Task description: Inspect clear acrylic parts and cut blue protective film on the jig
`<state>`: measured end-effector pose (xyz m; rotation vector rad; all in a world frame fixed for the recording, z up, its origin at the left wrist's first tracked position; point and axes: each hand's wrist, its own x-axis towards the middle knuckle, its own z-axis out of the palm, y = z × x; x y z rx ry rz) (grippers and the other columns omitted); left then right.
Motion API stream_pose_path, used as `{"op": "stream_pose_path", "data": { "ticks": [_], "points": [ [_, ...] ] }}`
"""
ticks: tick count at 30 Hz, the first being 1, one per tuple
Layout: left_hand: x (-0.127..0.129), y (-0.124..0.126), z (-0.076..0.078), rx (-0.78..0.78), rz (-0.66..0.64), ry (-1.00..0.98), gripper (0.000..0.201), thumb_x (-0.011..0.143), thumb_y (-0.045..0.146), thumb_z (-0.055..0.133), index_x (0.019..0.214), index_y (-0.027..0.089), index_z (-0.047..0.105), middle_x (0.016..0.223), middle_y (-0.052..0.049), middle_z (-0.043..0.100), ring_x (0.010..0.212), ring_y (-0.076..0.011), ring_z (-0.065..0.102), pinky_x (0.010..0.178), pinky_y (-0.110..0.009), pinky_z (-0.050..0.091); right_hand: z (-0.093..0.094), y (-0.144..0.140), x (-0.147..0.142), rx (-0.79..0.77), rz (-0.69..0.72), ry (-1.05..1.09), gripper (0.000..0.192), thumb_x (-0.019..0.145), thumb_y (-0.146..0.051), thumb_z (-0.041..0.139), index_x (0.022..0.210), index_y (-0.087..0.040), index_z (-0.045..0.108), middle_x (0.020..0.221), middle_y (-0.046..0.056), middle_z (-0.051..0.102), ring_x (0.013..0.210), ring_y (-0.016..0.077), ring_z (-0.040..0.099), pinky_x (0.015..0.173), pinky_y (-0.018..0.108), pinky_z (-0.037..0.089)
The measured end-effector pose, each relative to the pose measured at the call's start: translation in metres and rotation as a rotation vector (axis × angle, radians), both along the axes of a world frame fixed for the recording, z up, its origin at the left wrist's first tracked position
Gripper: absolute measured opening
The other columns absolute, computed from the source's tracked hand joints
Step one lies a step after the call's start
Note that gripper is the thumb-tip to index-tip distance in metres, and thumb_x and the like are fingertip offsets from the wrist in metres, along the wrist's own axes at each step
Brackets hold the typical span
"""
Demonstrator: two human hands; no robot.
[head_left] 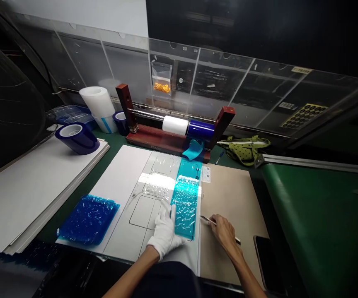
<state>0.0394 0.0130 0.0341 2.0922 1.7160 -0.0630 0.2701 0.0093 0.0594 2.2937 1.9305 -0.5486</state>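
While the gloved left hand [165, 233] lies flat, fingers spread, on the white panel [126, 231], its fingertips touch the blue film strip [185, 203], whose long axis runs away toward the roller stand [169, 138]. The bare right hand [224, 231] pinches a thin blade [206, 219] pointing left at the strip's edge.

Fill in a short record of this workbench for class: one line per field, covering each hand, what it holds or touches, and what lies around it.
Left hand: left hand in a white glove, pressed flat on the pale panel, fingertips at the edge of the cyan film strip
Right hand: right hand bare, grip closed on a thin metal tool pointing at the strip
Left of panel: loose blue film sheet
Behind: roll holder with white and blue rolls
Far left: blue tape roll on white sheets
Right edge: phone
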Motion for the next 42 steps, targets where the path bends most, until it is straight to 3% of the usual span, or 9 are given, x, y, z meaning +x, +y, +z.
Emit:
{"op": "stream_pose_path", "data": {
  "ticks": [4,9,15,18,22,29,33,36,42],
  "points": [
    [0.010,-0.011,-0.018,-0.016,-0.119,0.004,0.140,0.034,0.074,0.069,0.146,0.009,0.013,0.151,-0.022,0.018,0.139,-0.0401,0.011,0.113,-0.050,0.007,-0.014,-0.016,-0.016,0.000,-0.124,0.116,0.017,0.085,-0.025,0.050,0.086,-0.020,0.066,0.089,0.009,0.070,0.084,0.0224,0.064,0.061,0.026,0.032],
    [0.011,-0.012,-0.028,0.025,-0.143,0.028,0.142,0.036,0.080,0.062,0.145,0.005,0.011,0.151,-0.024,0.013,0.140,-0.0399,0.008,0.112,-0.054,0.005,-0.020,-0.022,-0.022,0.037,-0.231,0.342,0.016,0.080,-0.029,0.053,0.077,-0.021,0.066,0.084,0.007,0.070,0.081,0.0225,0.063,0.062,0.027,0.035],
    [0.008,-0.008,-0.023,0.151,-0.131,0.062,0.097,0.071,0.042,0.058,0.146,0.006,0.007,0.152,-0.020,0.015,0.139,-0.0361,0.015,0.112,-0.053,0.013,-0.015,-0.039,-0.016,0.070,-0.349,0.712,0.023,0.071,-0.043,0.058,0.071,-0.021,0.064,0.075,0.002,0.069,0.070,0.0183,0.060,0.062,0.025,0.039],
    [0.011,-0.008,-0.029,0.200,-0.172,0.059,0.079,0.077,0.021,0.048,0.147,0.013,0.011,0.153,-0.016,0.017,0.140,-0.0328,0.012,0.113,-0.055,0.011,-0.018,-0.051,-0.018,0.029,-0.491,0.881,0.037,0.069,-0.056,0.058,0.071,-0.019,0.062,0.075,0.006,0.069,0.065,0.0174,0.060,0.052,0.024,0.038],
    [0.025,-0.012,-0.035,0.227,-0.268,0.013,0.074,0.080,0.021,0.045,0.147,0.018,0.013,0.153,-0.012,0.017,0.141,-0.0323,0.012,0.112,-0.060,0.008,-0.031,-0.056,-0.029,-0.027,-0.680,1.084,0.055,0.072,-0.070,0.048,0.079,-0.017,0.060,0.074,0.008,0.067,0.055,0.0127,0.056,0.041,0.019,0.029],
    [0.031,0.013,-0.006,0.235,-0.359,-0.101,0.078,0.080,0.058,0.047,0.145,0.026,0.021,0.153,-0.008,0.020,0.140,-0.0344,0.012,0.111,-0.059,0.008,-0.052,-0.036,-0.037,-0.019,-0.800,1.247,0.050,0.053,-0.061,0.072,0.060,-0.017,0.050,0.047,-0.007,0.041,0.041,0.0038,0.031,0.037,0.017,0.012],
    [0.020,0.052,0.006,0.236,-0.262,-0.120,0.052,0.092,0.045,0.037,0.140,0.024,0.035,0.147,-0.010,0.034,0.138,-0.0304,0.022,0.112,-0.056,0.011,-0.054,-0.035,-0.034,0.003,-0.847,1.281,0.046,0.045,-0.049,0.078,0.061,-0.016,0.051,0.045,-0.011,0.035,0.040,0.0023,0.026,0.039,0.016,0.010],
    [0.016,0.071,0.005,0.193,-0.247,-0.155,0.043,0.090,0.038,0.049,0.129,0.019,0.046,0.139,-0.010,0.043,0.130,-0.0290,0.035,0.108,-0.058,0.021,-0.052,-0.047,-0.027,0.033,-0.880,1.306,0.045,0.044,-0.046,0.079,0.062,-0.017,0.050,0.046,-0.012,0.032,0.040,0.0014,0.023,0.039,0.016,0.009],
    [0.014,0.074,0.013,0.062,-0.135,-0.368,0.039,0.089,0.040,0.052,0.123,0.020,0.051,0.136,-0.009,0.046,0.123,-0.0273,0.043,0.104,-0.054,0.032,-0.036,-0.090,-0.009,0.128,-0.944,1.357,0.048,0.047,-0.048,0.080,0.072,-0.017,0.053,0.050,-0.012,0.030,0.041,0.0013,0.019,0.039,0.016,0.009]
  ]
}}
